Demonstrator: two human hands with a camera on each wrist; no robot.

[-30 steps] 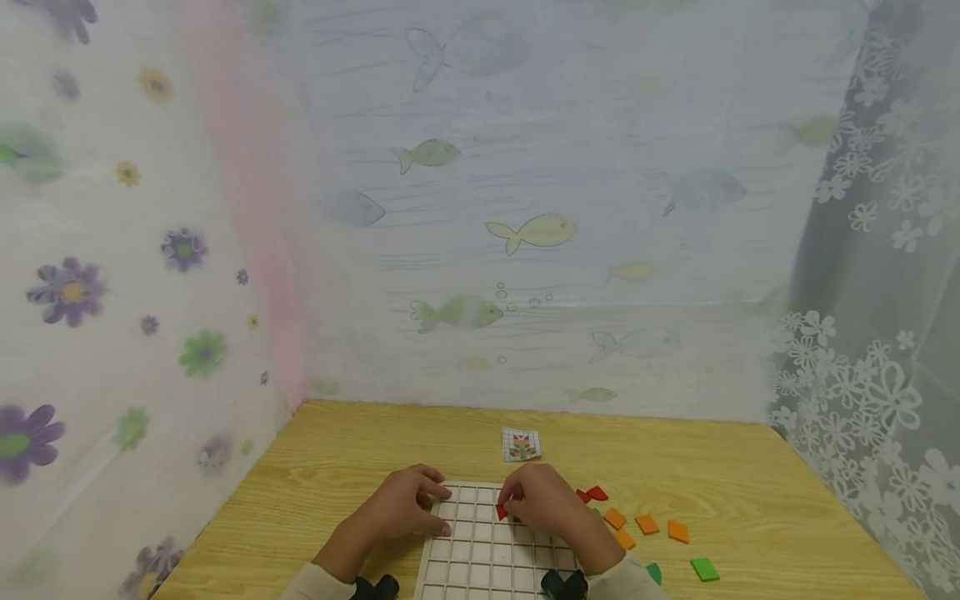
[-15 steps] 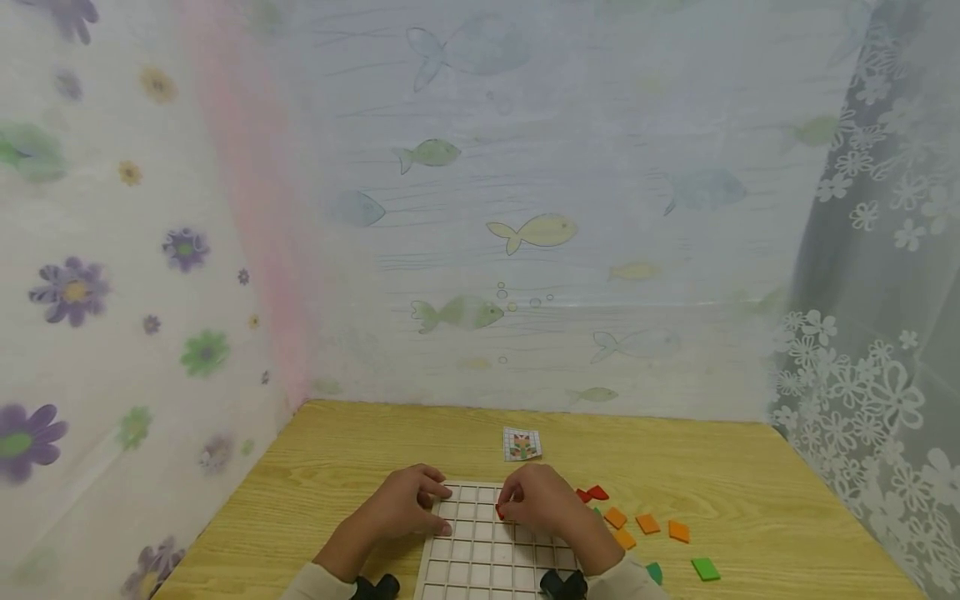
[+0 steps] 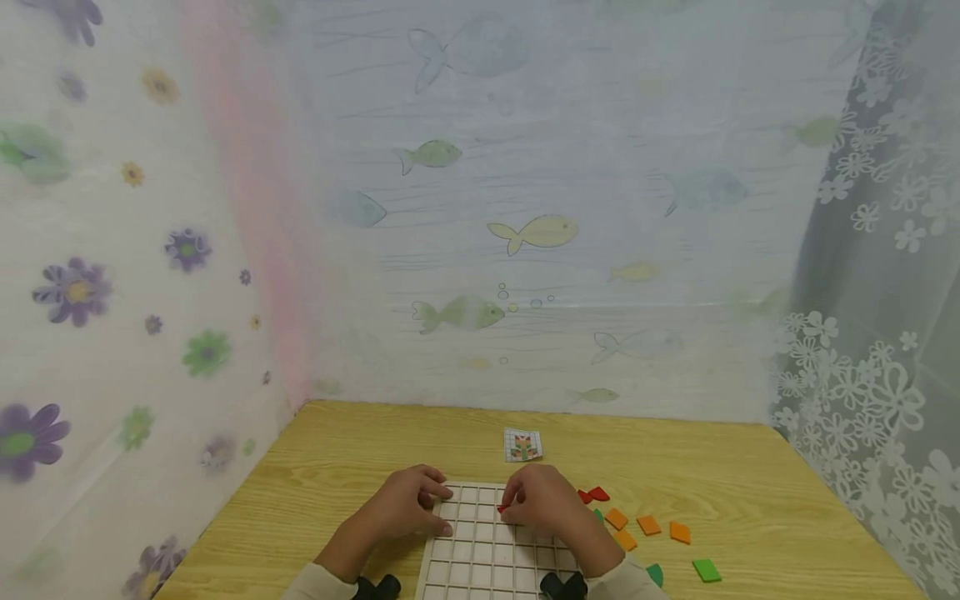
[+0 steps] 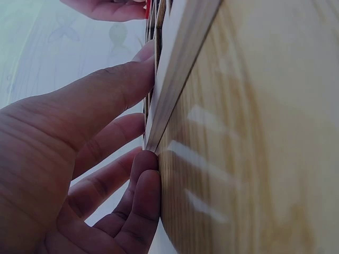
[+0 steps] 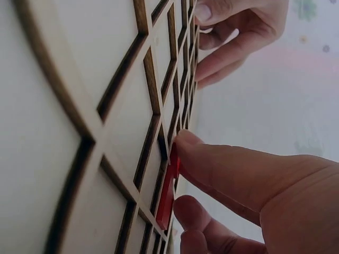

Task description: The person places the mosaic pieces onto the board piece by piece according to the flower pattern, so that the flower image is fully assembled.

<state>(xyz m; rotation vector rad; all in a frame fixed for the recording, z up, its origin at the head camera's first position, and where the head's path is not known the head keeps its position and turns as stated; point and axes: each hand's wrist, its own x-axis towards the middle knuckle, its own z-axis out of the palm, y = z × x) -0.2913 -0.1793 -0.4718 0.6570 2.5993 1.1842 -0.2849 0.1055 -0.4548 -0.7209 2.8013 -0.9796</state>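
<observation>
A pale wooden grid board (image 3: pixel 463 551) lies on the table before me. My left hand (image 3: pixel 405 502) rests at its far left corner, the thumb on the rim and the fingertips along the edge, relaxed. Over the upper middle cells, my right hand (image 3: pixel 543 502) pinches a small red tile (image 5: pixel 175 159) between thumb and fingers. In the right wrist view, a longer red part (image 5: pixel 165 203) lies along a grid cell just below the thumb. The fingers hide most of the red in the head view, where only a sliver shows.
Behind the board lies a small printed pattern card (image 3: pixel 522 445). To the right are red tiles (image 3: pixel 597 494), several orange tiles (image 3: pixel 648 525), a light green tile (image 3: pixel 707 570) and a dark green curved piece (image 3: pixel 656 574). Printed curtains surround the wooden table (image 3: pixel 360 433).
The right fingers have turned and shifted the red tile slightly within its spot, so less of it shows now. My left hand stays put on the board's corner.
</observation>
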